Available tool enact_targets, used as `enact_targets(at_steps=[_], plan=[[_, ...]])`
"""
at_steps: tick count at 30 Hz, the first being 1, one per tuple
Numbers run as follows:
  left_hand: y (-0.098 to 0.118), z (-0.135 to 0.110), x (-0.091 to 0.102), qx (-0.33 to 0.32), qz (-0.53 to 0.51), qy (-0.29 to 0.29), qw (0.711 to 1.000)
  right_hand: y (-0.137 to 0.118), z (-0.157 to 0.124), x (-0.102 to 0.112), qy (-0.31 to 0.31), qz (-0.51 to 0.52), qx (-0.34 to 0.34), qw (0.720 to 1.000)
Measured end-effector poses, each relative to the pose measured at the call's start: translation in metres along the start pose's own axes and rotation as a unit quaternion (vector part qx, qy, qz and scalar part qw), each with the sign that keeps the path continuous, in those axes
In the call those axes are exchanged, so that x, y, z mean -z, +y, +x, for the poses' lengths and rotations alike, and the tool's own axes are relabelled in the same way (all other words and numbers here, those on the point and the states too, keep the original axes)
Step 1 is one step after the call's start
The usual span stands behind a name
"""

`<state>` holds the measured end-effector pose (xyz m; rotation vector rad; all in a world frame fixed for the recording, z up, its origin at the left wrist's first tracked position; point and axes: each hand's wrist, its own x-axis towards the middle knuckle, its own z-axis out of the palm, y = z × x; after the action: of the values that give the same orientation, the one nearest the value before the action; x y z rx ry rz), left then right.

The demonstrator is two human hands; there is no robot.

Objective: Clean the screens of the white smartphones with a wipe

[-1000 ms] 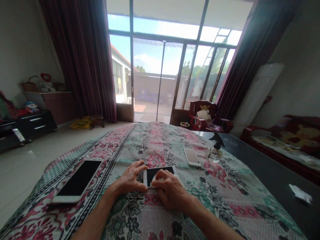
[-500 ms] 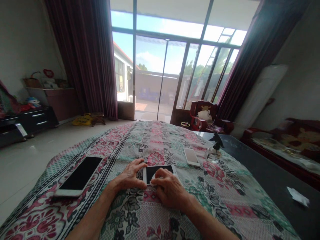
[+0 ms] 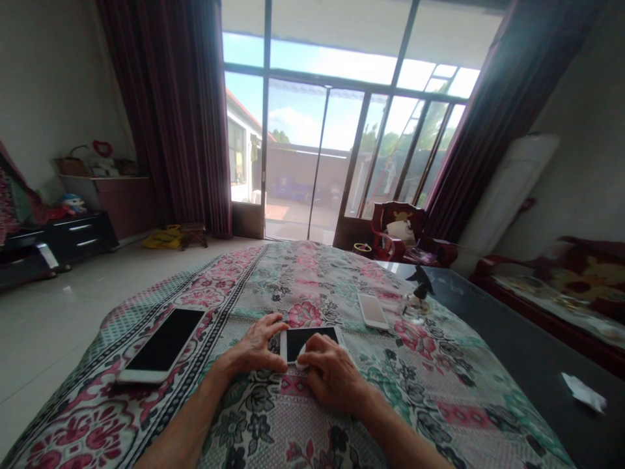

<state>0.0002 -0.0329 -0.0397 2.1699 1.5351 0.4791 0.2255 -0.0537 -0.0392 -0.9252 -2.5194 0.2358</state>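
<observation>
A white phone (image 3: pixel 312 341) with a dark screen lies flat on the flowered cloth (image 3: pixel 293 286) right in front of me. My left hand (image 3: pixel 254 350) rests at the phone's left edge, fingers spread and pressing on it. My right hand (image 3: pixel 331 371) covers the phone's near right corner, its fingers curled and pinched on something small and pale that I cannot make out.
A larger white phone (image 3: pixel 161 345) lies to the left on the cloth, a smaller pale phone (image 3: pixel 374 311) to the right. Beside it stands a small dark bird figure on a glass base (image 3: pixel 417 296). A crumpled paper (image 3: pixel 581 392) lies on the dark tabletop at right.
Both hands stay on the phone with only slight finger shifts. The view has tilted and slid a little; nothing on the cloth has moved.
</observation>
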Motion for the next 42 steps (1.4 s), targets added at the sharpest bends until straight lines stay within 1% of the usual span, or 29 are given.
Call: enact_targets(at_steps=[5,10,19,23,27,32,37,42], plan=[[0.000,0.001,0.000,0.004,-0.001,-0.001,1.000,-0.003,0.001,0.006,-0.017,-0.006,0.003,1.000],[0.001,0.000,0.001,0.007,0.001,-0.004,1.000,0.000,0.003,0.003,-0.018,-0.007,0.001,1.000],[0.003,-0.001,0.001,0.012,0.003,-0.008,1.000,0.003,0.001,0.000,0.008,0.011,-0.007,1.000],[0.000,0.000,0.000,0.009,-0.002,-0.001,1.000,0.009,0.002,0.000,0.018,0.012,-0.023,1.000],[-0.002,0.001,-0.001,0.007,-0.005,-0.003,1.000,0.017,0.011,-0.001,0.023,-0.017,-0.048,0.998],[-0.003,0.002,-0.001,0.010,-0.007,-0.002,1.000,0.016,0.033,-0.004,0.006,-0.056,-0.064,0.996],[-0.006,0.004,-0.004,0.001,-0.010,0.004,1.000,0.013,0.044,-0.012,0.014,-0.061,-0.056,0.996],[-0.006,0.003,-0.004,0.000,-0.010,0.000,1.000,0.008,0.033,-0.014,0.012,-0.045,-0.020,0.999]])
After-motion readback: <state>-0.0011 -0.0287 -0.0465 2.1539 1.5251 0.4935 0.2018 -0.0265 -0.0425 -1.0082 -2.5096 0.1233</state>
